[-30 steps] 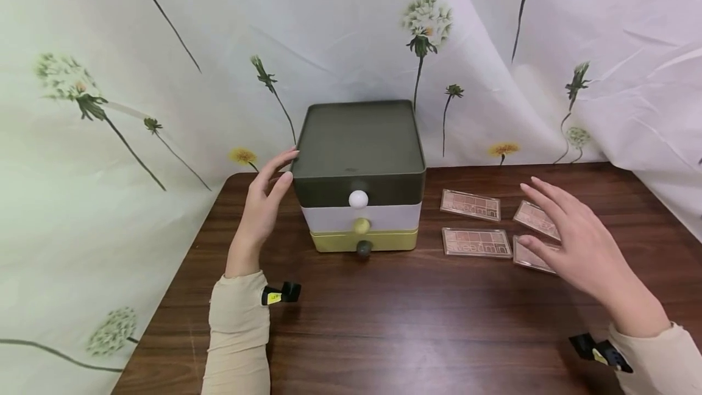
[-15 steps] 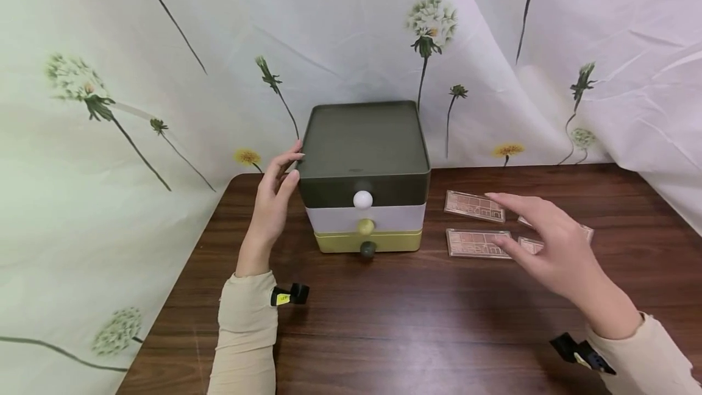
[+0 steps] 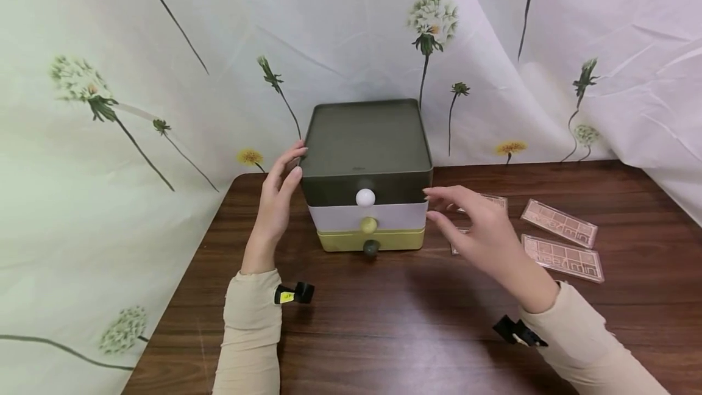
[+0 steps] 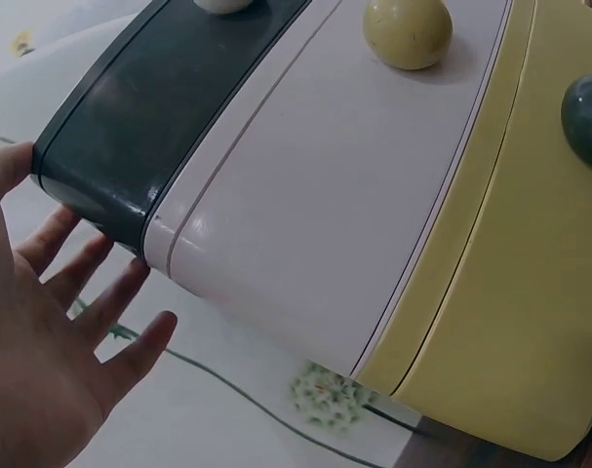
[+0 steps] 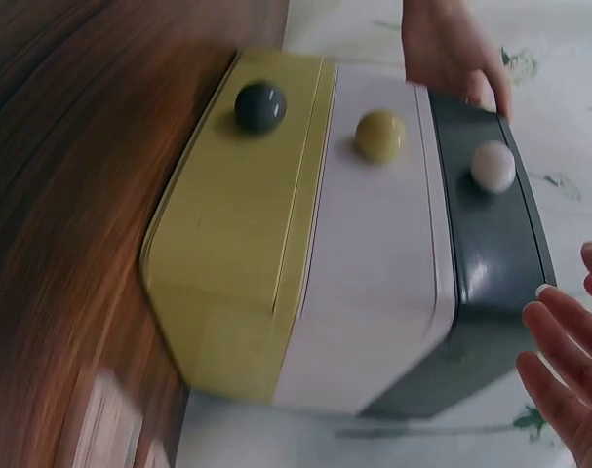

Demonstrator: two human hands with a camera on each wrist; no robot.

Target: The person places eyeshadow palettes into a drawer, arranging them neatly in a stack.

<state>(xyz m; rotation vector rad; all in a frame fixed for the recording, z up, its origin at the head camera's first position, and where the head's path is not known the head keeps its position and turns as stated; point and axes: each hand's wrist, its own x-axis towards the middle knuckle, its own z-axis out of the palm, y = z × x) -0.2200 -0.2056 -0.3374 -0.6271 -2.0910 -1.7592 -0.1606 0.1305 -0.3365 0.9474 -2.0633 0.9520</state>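
Observation:
A three-tier drawer box (image 3: pixel 366 139) stands on the table, dark green on top, pale lilac in the middle and yellow-green at the bottom. Each drawer front has a round knob: white (image 3: pixel 365 198), yellow (image 3: pixel 369 225) and dark green (image 3: pixel 370 248). All the drawers are pushed in. My left hand (image 3: pixel 276 203), fingers spread, touches the left side of the top tier; in the left wrist view its fingertips (image 4: pixel 130 278) lie along that edge. At the right side of the top tier is my right hand (image 3: pixel 488 233), its thumb and fingers apart and holding nothing.
Flat eyeshadow palettes lie right of the box: an upper one (image 3: pixel 559 222) and a lower one (image 3: pixel 563 258) in full view, others partly behind my right hand. A white cloth (image 3: pixel 351 35) printed with dandelions hangs behind the brown wooden table (image 3: pixel 351 322).
My right hand has moved left from over the palettes to the right side of the box, uncovering the two right-hand palettes. The left hand stays at the box's left side.

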